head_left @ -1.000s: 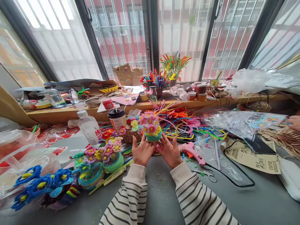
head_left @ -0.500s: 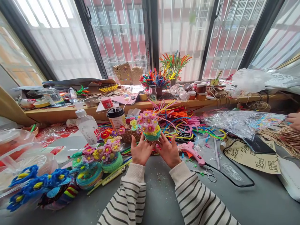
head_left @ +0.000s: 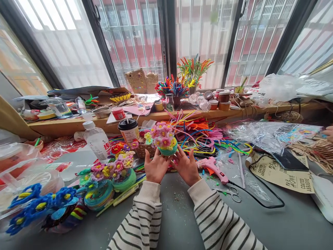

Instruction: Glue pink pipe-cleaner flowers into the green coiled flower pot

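Note:
A small flower pot of pipe cleaners, with pink blooms [head_left: 163, 134] above a green-and-yellow wound base [head_left: 168, 150], sits at the fingertips of both hands. My left hand [head_left: 156, 166] is palm up, thumb spread, its fingers reaching under the base from the left. On the other side, my right hand [head_left: 186, 167] mirrors it, palm up, supporting the base from the right. The undersides of the fingertips are hidden. Just right of my right hand lies a pink glue gun [head_left: 214, 169]. Behind the pot spreads a heap of colourful pipe cleaners [head_left: 200, 130].
More flower pots [head_left: 123, 177] and blue flowers [head_left: 41, 205] stand at the left, near a plastic bottle [head_left: 96, 141] and a lidded cup [head_left: 129, 131]. Scissors [head_left: 232, 193], a black cord and sandpaper sheets [head_left: 283, 177] lie right. Another person's hand [head_left: 329, 132] shows at the right edge.
The flower pot has shifted very slightly left at my fingertips. My hands keep nearly the same pose. The other person's hand at the right edge has drawn mostly out of view.

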`<state>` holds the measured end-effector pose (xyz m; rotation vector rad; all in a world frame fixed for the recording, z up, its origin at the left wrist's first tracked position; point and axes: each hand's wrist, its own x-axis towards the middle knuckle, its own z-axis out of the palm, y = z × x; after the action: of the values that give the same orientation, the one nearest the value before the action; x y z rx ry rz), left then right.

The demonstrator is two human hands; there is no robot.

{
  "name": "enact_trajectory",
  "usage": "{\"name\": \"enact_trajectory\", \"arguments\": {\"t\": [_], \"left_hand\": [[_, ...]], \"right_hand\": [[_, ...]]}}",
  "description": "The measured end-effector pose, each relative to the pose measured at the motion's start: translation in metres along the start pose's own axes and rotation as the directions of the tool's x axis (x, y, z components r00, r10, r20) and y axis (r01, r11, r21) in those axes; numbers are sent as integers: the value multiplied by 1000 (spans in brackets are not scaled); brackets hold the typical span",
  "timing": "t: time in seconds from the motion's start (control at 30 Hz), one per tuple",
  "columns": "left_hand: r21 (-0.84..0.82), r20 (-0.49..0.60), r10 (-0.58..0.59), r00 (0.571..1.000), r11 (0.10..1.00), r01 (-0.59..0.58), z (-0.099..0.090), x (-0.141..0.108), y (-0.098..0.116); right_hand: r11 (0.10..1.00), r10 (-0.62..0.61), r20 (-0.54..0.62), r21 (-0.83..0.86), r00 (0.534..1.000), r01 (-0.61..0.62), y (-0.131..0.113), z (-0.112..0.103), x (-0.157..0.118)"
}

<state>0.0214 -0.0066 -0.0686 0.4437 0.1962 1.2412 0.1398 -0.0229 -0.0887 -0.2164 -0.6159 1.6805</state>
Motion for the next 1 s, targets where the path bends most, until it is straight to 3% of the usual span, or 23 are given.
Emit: {"name": "enact_trajectory", "arguments": {"t": [1.0], "left_hand": [[-20,10,2,1000,1000,-1,-1,0,0]], "right_hand": [[1000,-1,-3,-5,1000,1,1,-2,1]]}}
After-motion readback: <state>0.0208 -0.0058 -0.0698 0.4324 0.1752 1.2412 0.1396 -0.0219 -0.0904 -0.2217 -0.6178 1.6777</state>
